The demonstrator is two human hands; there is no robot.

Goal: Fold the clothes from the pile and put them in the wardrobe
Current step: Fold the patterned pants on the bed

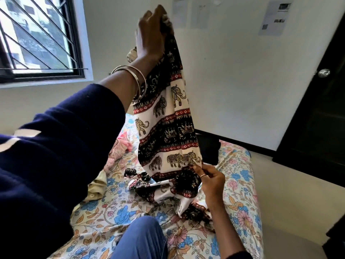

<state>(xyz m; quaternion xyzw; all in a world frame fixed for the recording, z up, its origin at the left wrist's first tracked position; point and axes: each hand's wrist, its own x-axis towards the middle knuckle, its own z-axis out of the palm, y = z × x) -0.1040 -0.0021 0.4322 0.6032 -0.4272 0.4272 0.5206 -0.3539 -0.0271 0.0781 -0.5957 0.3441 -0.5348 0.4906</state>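
An elephant-print garment point(168, 131) in black, white and red hangs lengthwise above the bed. My left hand point(150, 34) is raised high and grips its top end, with bangles on the wrist. My right hand point(211, 178) pinches the cloth's right edge low down, near the mattress. The garment's lower part lies crumpled on the floral bedsheet point(240, 206). A pile of pink and cream clothes point(119, 146) lies on the bed behind my left arm, partly hidden by it.
A dark bag or box point(209, 146) sits at the bed's far end against the white wall. A dark door with a round knob point(323, 72) stands at right. A barred window point(37, 34) is at upper left. My blue-trousered knee point(141, 238) is in front.
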